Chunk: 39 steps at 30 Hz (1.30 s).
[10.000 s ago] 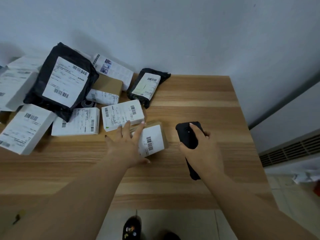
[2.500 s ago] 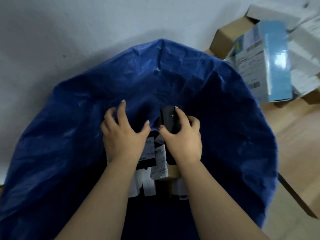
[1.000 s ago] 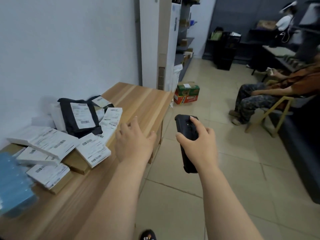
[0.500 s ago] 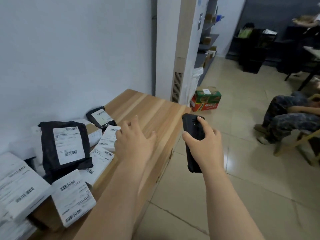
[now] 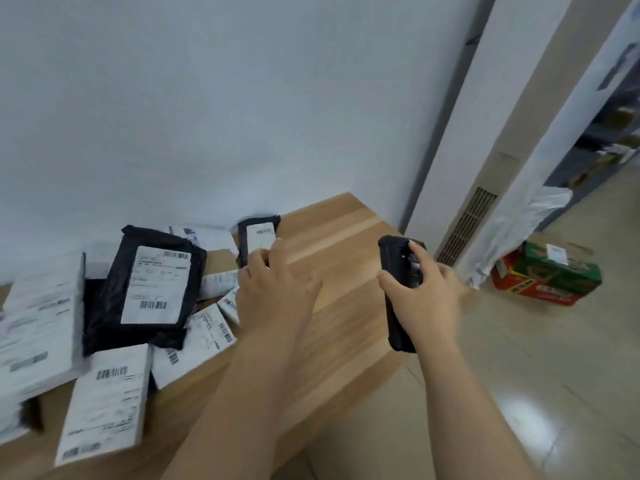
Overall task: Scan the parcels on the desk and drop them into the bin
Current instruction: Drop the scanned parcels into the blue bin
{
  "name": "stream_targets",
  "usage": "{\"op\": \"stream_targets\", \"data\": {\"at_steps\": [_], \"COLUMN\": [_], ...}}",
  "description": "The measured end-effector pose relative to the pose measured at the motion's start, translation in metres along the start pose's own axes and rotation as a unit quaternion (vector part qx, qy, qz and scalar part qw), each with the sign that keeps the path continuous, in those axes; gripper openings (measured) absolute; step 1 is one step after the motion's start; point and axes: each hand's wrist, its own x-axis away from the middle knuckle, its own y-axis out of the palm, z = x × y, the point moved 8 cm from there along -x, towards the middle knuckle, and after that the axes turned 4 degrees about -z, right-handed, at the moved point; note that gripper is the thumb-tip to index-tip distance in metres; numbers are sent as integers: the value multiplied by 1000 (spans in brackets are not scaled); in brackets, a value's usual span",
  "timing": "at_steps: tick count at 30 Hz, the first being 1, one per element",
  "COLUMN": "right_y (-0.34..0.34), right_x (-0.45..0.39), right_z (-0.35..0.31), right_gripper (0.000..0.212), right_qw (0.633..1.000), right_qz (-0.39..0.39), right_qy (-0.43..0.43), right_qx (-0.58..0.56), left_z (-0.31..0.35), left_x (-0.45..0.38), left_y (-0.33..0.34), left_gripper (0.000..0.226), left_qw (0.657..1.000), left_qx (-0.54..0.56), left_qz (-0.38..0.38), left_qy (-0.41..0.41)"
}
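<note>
Hands: left hand (image 5: 273,292) over the desk (image 5: 343,299), fingers relaxed and spread, holding nothing, fingertips at the small black parcel (image 5: 258,237) near the wall; contact unclear. Right hand (image 5: 424,296) grips the black scanner (image 5: 398,268), thumb on its face, off the desk edge. Parcels piled at desk's left: big black bag (image 5: 145,289) on top, white boxes (image 5: 107,400) around it. Bin out of view

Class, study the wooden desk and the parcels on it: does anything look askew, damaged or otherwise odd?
Nothing looks damaged or spilled. The parcels are merely untidy: the large black plastic mailer bag lies tilted on top of white labelled boxes, all heaped at different angles on the wooden desk.
</note>
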Motion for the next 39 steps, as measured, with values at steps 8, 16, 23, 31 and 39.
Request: {"op": "stream_targets", "data": {"at_steps": [8,16,23,31,39], "right_y": [117,216,279,335,370], "right_x": [-40,-32,-37,-61,-73], "right_z": [-56,-118,-123,-102,-89], "right_gripper": [68,67,68,70,69], "right_qw": [987,966,957,940,934], "right_qz": [-146,-224,-253,-299,-324], "right_qy": [-70,-130,-142,-144,-125], "right_qx": [-5,3,-6,75,88], "left_z": [-102,-174,-220,-254,-274], "left_x": [-30,-49,-59,-85,-109], "left_y": [-39,-71,-54,-4,15], "left_gripper": [81,83,85,100,109], "left_qw": [984,965,954,945,945], "left_qx": [-48,-78,-104,-108,-127], "left_qz": [66,89,83,40,40], "left_qy": [-161,-232,-268,-305,-300]}}
